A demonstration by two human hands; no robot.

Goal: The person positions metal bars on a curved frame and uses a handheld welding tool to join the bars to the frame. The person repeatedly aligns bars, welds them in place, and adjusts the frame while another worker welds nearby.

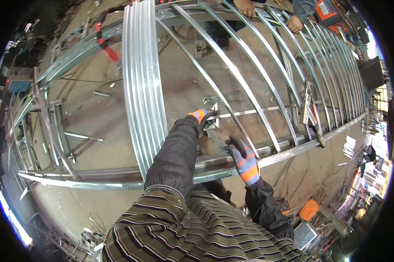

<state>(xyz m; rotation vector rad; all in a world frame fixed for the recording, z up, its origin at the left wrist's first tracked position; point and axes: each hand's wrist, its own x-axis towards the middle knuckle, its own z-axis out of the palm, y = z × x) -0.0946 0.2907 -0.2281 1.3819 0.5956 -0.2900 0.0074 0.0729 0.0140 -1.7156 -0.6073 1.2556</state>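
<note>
My left hand (203, 117), in a dark glove with orange bands, is closed around the end of a thin metal bar (249, 112). A short crosspiece shows at that end, and the bar extends right across the curved slats. My right hand (245, 162), gloved alike, is beside the near rail (216, 165). A flat grey piece (218, 140) seems to sit between its thumb and fingers, which are partly hidden. Shiny metal slats (232, 67) span the frame in front of me. Left of my left arm, several ribbed metal strips (142, 78) lie side by side across it.
A metal clamp-like tool (308, 107) rests on the slats at right. Another person's hands (245, 8) (294, 24) touch the far side. Offcuts (83, 136) lie on the floor inside the frame. An orange box (309, 210) and cables are at lower right.
</note>
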